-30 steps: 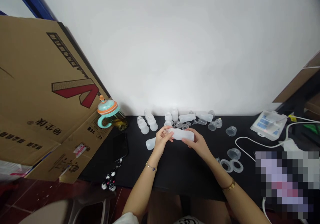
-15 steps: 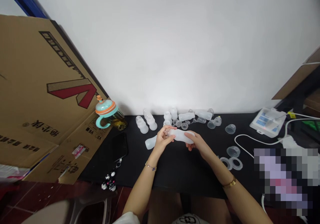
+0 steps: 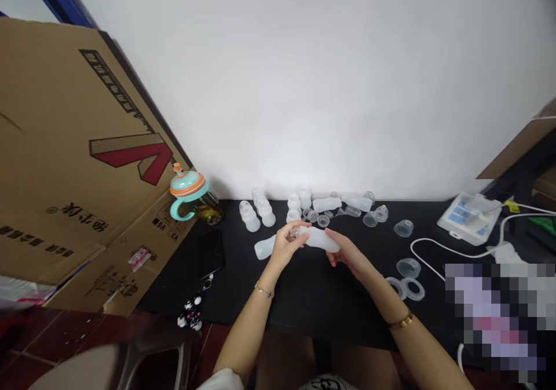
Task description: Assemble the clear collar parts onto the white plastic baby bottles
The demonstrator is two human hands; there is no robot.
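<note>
A frosted white bottle [image 3: 321, 239] lies sideways between my hands above the black table. My left hand [image 3: 287, 244] is wrapped round its clear-tipped left end. My right hand [image 3: 347, 253] has its fingers against the bottle's right end, with the fingertips partly behind it. Another frosted bottle [image 3: 264, 247] lies on the table, partly covered by my left hand. Beyond my hands stand several white bottles [image 3: 294, 206], and two more bottles lie on their sides near the wall. Small clear rings [image 3: 323, 221] and caps are among them.
At the left are a teal-lidded jug [image 3: 189, 196], a phone [image 3: 209, 253] with a beaded charm, and a large cardboard box [image 3: 52, 146]. To the right lie clear domes [image 3: 403, 228], flat rings [image 3: 414, 288], a white case [image 3: 469, 218] and white cables [image 3: 460, 253].
The held bottle's right end has tilted down slightly, and my right thumb has moved off its front toward its upper edge. The whole view has shifted a little.
</note>
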